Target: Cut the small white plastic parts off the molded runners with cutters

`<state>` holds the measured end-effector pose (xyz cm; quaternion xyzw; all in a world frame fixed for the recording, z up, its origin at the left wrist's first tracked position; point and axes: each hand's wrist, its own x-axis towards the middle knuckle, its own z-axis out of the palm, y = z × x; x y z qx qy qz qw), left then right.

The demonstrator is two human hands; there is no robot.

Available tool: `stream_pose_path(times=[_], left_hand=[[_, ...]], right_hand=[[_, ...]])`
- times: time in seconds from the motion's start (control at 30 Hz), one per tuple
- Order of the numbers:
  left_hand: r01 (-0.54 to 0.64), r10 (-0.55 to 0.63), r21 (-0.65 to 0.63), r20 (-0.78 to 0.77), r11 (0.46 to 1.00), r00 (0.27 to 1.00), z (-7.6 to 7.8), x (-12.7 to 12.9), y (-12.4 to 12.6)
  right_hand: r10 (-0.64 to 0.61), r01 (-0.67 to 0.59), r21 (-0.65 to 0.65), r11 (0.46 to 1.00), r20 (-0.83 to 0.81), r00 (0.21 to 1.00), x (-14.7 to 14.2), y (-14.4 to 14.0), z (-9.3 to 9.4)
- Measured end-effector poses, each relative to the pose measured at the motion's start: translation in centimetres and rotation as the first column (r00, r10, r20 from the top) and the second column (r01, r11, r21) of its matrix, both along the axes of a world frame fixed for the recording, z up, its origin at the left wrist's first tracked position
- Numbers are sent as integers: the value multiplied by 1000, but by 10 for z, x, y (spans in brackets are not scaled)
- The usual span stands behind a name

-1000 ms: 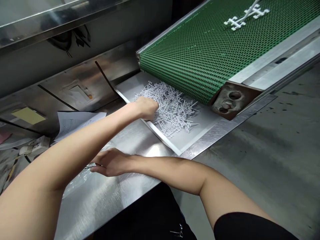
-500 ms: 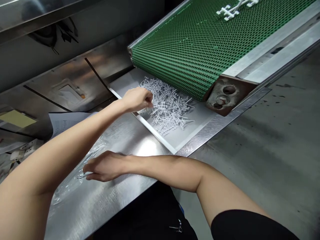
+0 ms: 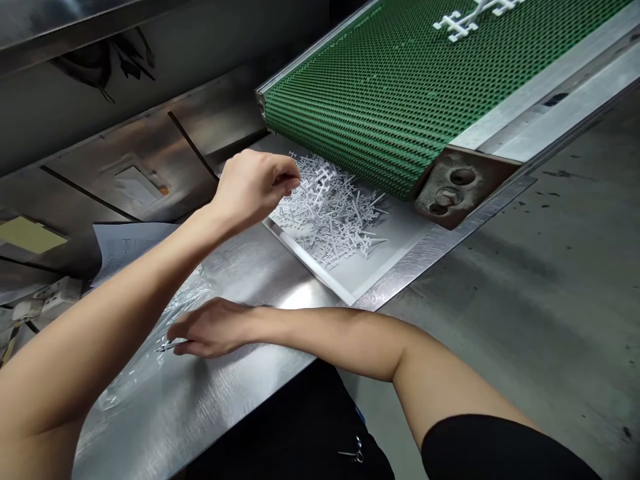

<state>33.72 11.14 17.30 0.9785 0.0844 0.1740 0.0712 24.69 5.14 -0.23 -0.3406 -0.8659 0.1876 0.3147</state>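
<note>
The left hand (image 3: pixel 253 183) was raised above the near-left edge of the white tray (image 3: pixel 395 250), at about 10 o'clock from frame centre. Its fingers were curled inward with the fingertips drawn together toward the thumb; whether any piece was pinched between them could not be determined. The hand was just beside the pile of white plastic cross pieces (image 3: pixel 333 210), at the pile's 9 o'clock side.

The pile lay in the tray, directly below the discharge end of the green conveyor belt (image 3: pixel 370 100). The pieces were tangled and heaped toward the tray's far-left part. A separate white moulded piece (image 3: pixel 473 17) lay on the belt at 1 o'clock, well apart from the pile.

The right hand (image 3: pixel 213 328) rested palm down at 8 o'clock, on the steel table (image 3: pixel 240 393). Its fingers were extended and lightly closed on the edge of a clear plastic bag (image 3: pixel 155 340), which lay flat and crumpled on the table. A thin metallic item showed at the fingertips; its identity could not be determined.

A sheet of paper (image 3: pixel 125 243) lay at 9 o'clock beyond the bag. A yellow pad (image 3: pixel 27 235) lay at the far left edge. A brown metal end bracket (image 3: pixel 457 187) closed the belt's near corner at 2 o'clock.
</note>
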Motion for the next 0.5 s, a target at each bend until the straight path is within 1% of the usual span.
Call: stream_pose_path(times=[0.07, 0.17, 0.23, 0.3, 0.4, 0.5], left_hand=[[-19, 19, -10, -24, 1000, 1000, 0, -13, -4], [-44, 45, 18, -74, 999, 996, -5, -39, -7], [-61, 66, 49, -94, 997, 993, -11, -58, -5], [-84, 97, 109, -125, 991, 987, -18, -73, -2], [-108, 154, 247, -176, 963, 972, -26, -81, 0], [-63, 169, 369, -261, 927, 950, -25, -75, -3]], right_hand=[[-2, 2, -13, 1000, -13, 1000, 1, 0, 0], [-12, 10, -30, 999, -53, 999, 1, 0, -1], [-16, 14, -36, 999, -70, 997, 0, -1, -2], [-20, 17, -37, 999, -68, 997, 1, -1, -2], [-30, 28, -34, 999, -61, 998, 1, -2, -3], [-32, 31, -27, 999, -53, 998, 1, -1, -3]])
